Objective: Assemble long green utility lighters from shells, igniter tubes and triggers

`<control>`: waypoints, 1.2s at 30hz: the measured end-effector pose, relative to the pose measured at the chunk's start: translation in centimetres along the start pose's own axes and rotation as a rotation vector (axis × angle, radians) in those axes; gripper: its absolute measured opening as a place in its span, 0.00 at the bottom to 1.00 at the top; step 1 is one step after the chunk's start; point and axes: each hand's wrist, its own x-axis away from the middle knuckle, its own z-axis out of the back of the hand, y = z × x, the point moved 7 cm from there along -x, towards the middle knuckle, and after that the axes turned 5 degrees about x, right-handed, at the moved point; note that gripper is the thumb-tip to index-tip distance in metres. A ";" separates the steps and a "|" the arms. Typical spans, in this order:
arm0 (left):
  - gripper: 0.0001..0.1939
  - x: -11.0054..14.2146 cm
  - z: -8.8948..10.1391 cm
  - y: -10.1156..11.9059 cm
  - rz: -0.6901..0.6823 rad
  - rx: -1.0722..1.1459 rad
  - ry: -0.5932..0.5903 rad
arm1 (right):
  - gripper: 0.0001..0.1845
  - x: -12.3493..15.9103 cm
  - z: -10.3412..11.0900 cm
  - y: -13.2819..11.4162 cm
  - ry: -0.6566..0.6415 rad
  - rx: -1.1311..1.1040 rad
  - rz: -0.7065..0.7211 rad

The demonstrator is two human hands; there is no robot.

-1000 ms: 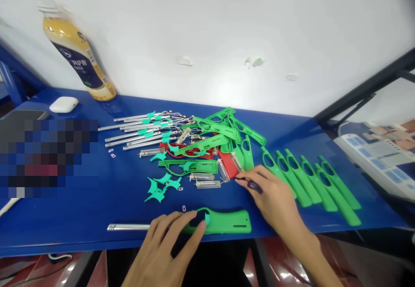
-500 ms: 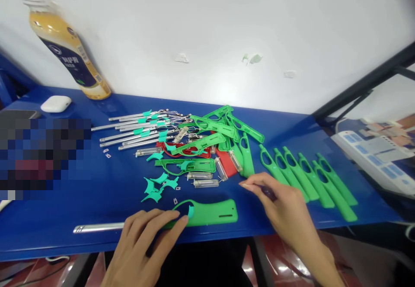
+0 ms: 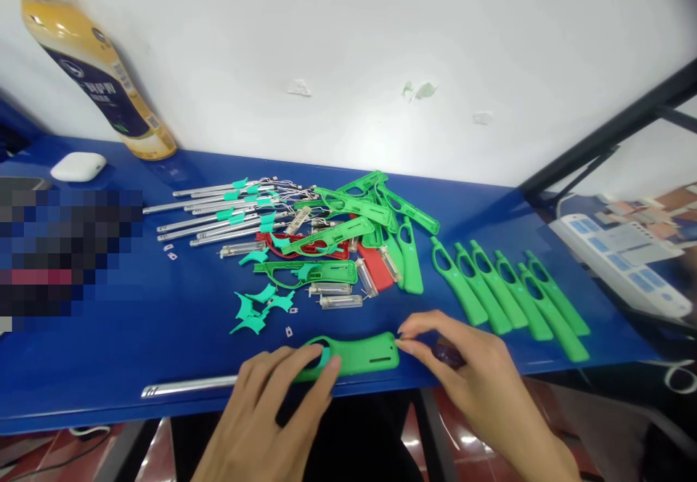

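Observation:
A green lighter body (image 3: 356,355) with a long metal tube (image 3: 190,386) lies along the front edge of the blue table (image 3: 136,351). My left hand (image 3: 272,417) rests on its trigger end, fingers curled over it. My right hand (image 3: 468,380) touches the body's right end with its fingertips, fingers pinched together. Beyond them lies a heap of green handle shells (image 3: 348,224), a red shell (image 3: 375,268), small teal triggers (image 3: 255,311), clear gas cartridges (image 3: 340,300) and several metal tubes (image 3: 218,213).
Several green handle halves (image 3: 506,293) lie in a row at the right. A yellow bottle (image 3: 92,68) leans on the white wall at the back left, a white earbud case (image 3: 78,166) below it. A white power strip (image 3: 621,264) sits beyond the table's right end.
My right hand has drawn back from the heap to the right end of the lighter body. My left hand has kept its hold on the trigger end. The view has shifted slightly.

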 end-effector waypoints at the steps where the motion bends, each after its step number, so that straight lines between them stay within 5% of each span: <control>1: 0.30 -0.4 -0.3 0.5 -0.023 0.002 -0.010 | 0.03 0.2 -0.1 -0.1 0.001 -0.003 0.013; 6: 0.30 -2.0 -1.9 1.3 -0.052 0.018 0.011 | 0.12 1.0 -0.7 0.0 -0.066 -0.009 0.023; 17: 0.34 -2.2 -1.8 0.8 -0.017 0.131 0.110 | 0.13 0.2 -1.6 0.0 -0.076 -0.018 -0.001; 26: 0.33 -2.0 -2.3 0.8 -0.025 0.063 0.022 | 0.14 0.5 -1.8 -0.2 -0.024 0.056 0.005; 31: 0.31 -2.6 -0.9 0.9 -0.115 -0.047 -0.054 | 0.19 0.6 -1.9 -0.3 -0.003 0.060 0.014; 36: 0.18 -3.8 1.0 1.3 -0.160 -0.052 0.080 | 0.29 0.6 -1.4 -1.0 0.032 0.154 0.093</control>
